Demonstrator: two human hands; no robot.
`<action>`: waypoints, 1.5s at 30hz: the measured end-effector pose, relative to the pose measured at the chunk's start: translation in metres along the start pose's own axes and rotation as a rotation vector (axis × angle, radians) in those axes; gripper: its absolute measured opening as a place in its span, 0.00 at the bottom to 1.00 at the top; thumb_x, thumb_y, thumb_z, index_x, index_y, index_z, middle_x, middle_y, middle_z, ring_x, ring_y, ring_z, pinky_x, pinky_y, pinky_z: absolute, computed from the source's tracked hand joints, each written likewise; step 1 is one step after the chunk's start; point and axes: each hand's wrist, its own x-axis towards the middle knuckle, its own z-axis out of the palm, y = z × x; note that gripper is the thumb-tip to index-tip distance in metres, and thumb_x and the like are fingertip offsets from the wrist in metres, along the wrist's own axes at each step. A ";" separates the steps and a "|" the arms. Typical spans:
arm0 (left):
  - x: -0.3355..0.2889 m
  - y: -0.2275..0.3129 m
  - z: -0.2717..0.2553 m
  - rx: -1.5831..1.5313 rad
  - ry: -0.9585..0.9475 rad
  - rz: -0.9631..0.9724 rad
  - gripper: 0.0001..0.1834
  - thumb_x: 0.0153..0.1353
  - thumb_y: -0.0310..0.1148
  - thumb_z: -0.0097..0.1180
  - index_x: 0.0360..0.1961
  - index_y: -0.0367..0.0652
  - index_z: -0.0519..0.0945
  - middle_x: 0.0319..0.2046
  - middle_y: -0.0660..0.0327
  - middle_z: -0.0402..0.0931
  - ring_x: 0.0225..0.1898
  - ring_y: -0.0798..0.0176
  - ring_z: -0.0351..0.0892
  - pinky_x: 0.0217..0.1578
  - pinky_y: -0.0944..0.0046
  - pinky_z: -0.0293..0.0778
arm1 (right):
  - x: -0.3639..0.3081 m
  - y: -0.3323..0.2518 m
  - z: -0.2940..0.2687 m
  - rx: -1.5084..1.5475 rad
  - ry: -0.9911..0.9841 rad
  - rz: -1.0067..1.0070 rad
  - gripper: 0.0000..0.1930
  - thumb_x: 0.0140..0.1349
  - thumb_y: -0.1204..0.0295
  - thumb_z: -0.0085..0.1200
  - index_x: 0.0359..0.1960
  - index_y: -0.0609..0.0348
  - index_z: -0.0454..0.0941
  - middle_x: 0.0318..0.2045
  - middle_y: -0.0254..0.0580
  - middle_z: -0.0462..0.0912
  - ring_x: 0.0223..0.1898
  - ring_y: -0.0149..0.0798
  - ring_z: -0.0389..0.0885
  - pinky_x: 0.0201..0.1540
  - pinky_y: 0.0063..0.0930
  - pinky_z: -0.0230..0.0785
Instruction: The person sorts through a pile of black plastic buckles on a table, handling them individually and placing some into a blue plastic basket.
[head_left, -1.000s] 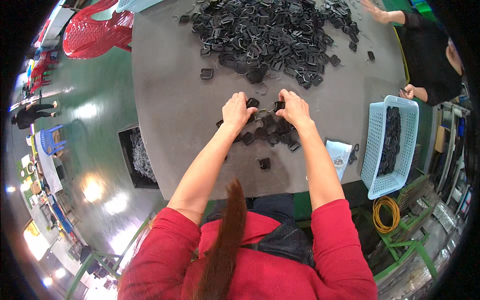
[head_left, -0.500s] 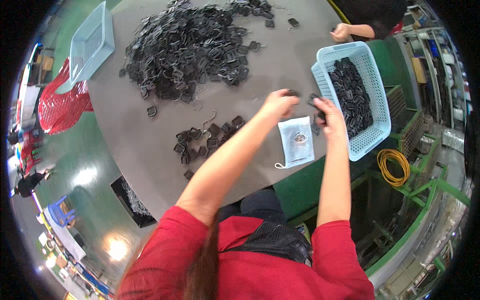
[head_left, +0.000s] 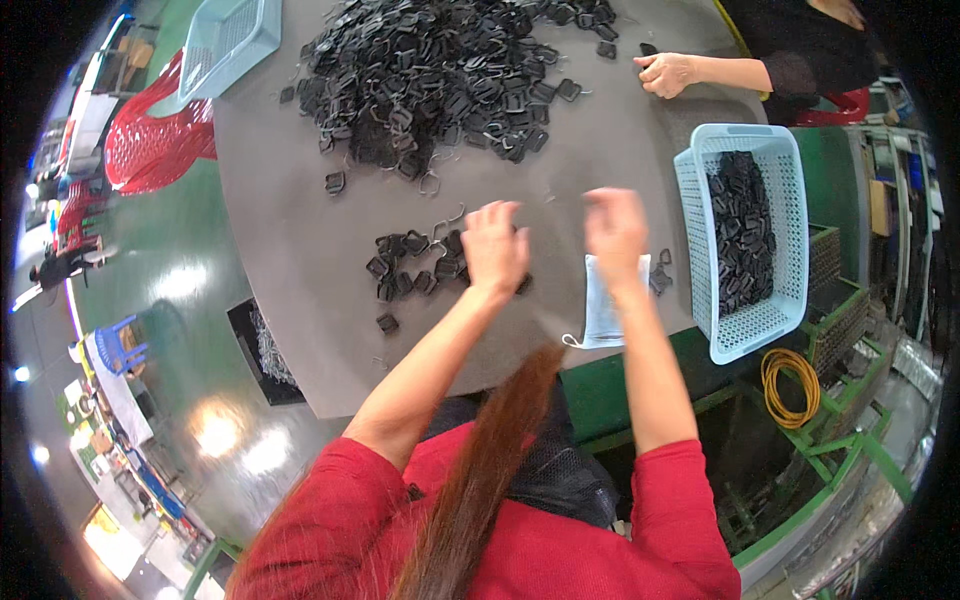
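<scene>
My left hand (head_left: pixel 494 250) is over the right end of a small group of black buckle-like plastic pieces (head_left: pixel 415 270), fingers stretched forward and slightly apart. Whether it touches a piece is hidden under the palm. My right hand (head_left: pixel 615 232) hovers by the top of a pale blue cloth pouch (head_left: pixel 602 315), blurred by motion. Its fingers are too smeared to show whether they hold anything. A few dark loose pieces (head_left: pixel 660 272) lie just right of the pouch.
A large heap of the same black pieces (head_left: pixel 420 80) covers the far table. At right, a light blue basket (head_left: pixel 702 250) holds many pieces. Another blue basket (head_left: pixel 232 45) stands far left. Across the table, a co-worker's hand (head_left: pixel 668 75) is beside a black piece.
My left hand has moved from near the basket left to the small group. My right hand has left the basket's side, and the black pieces seen at both hands no longer show. The view has shifted.
</scene>
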 end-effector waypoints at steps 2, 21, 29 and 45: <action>-0.018 -0.039 -0.005 0.220 -0.024 -0.129 0.26 0.45 0.37 0.63 0.46 0.46 0.70 0.44 0.58 0.69 0.48 0.53 0.65 0.45 0.53 0.64 | -0.021 -0.029 0.061 -0.113 -0.277 -0.004 0.15 0.48 0.72 0.57 0.39 0.51 0.72 0.39 0.38 0.73 0.43 0.43 0.73 0.42 0.37 0.69; -0.039 -0.112 -0.054 0.154 0.274 -0.212 0.28 0.45 0.30 0.61 0.50 0.45 0.66 0.49 0.55 0.64 0.52 0.50 0.61 0.49 0.51 0.62 | -0.015 -0.031 0.101 0.930 -0.748 0.726 0.09 0.55 0.72 0.56 0.37 0.59 0.76 0.31 0.33 0.80 0.32 0.32 0.79 0.34 0.24 0.71; -0.028 -0.176 -0.087 -0.215 -0.024 -0.189 0.17 0.49 0.27 0.59 0.42 0.45 0.73 0.32 0.63 0.74 0.35 0.57 0.75 0.37 0.62 0.71 | -0.010 -0.045 0.102 0.647 -0.422 0.740 0.13 0.51 0.77 0.58 0.40 0.61 0.77 0.31 0.37 0.81 0.33 0.29 0.78 0.33 0.24 0.69; 0.052 -0.232 -0.124 -0.074 0.475 -0.696 0.27 0.49 0.48 0.61 0.42 0.39 0.72 0.32 0.56 0.76 0.39 0.53 0.76 0.40 0.56 0.71 | -0.037 -0.114 0.170 -0.374 -0.691 0.239 0.27 0.43 0.59 0.66 0.39 0.58 0.66 0.39 0.47 0.72 0.37 0.51 0.78 0.37 0.43 0.71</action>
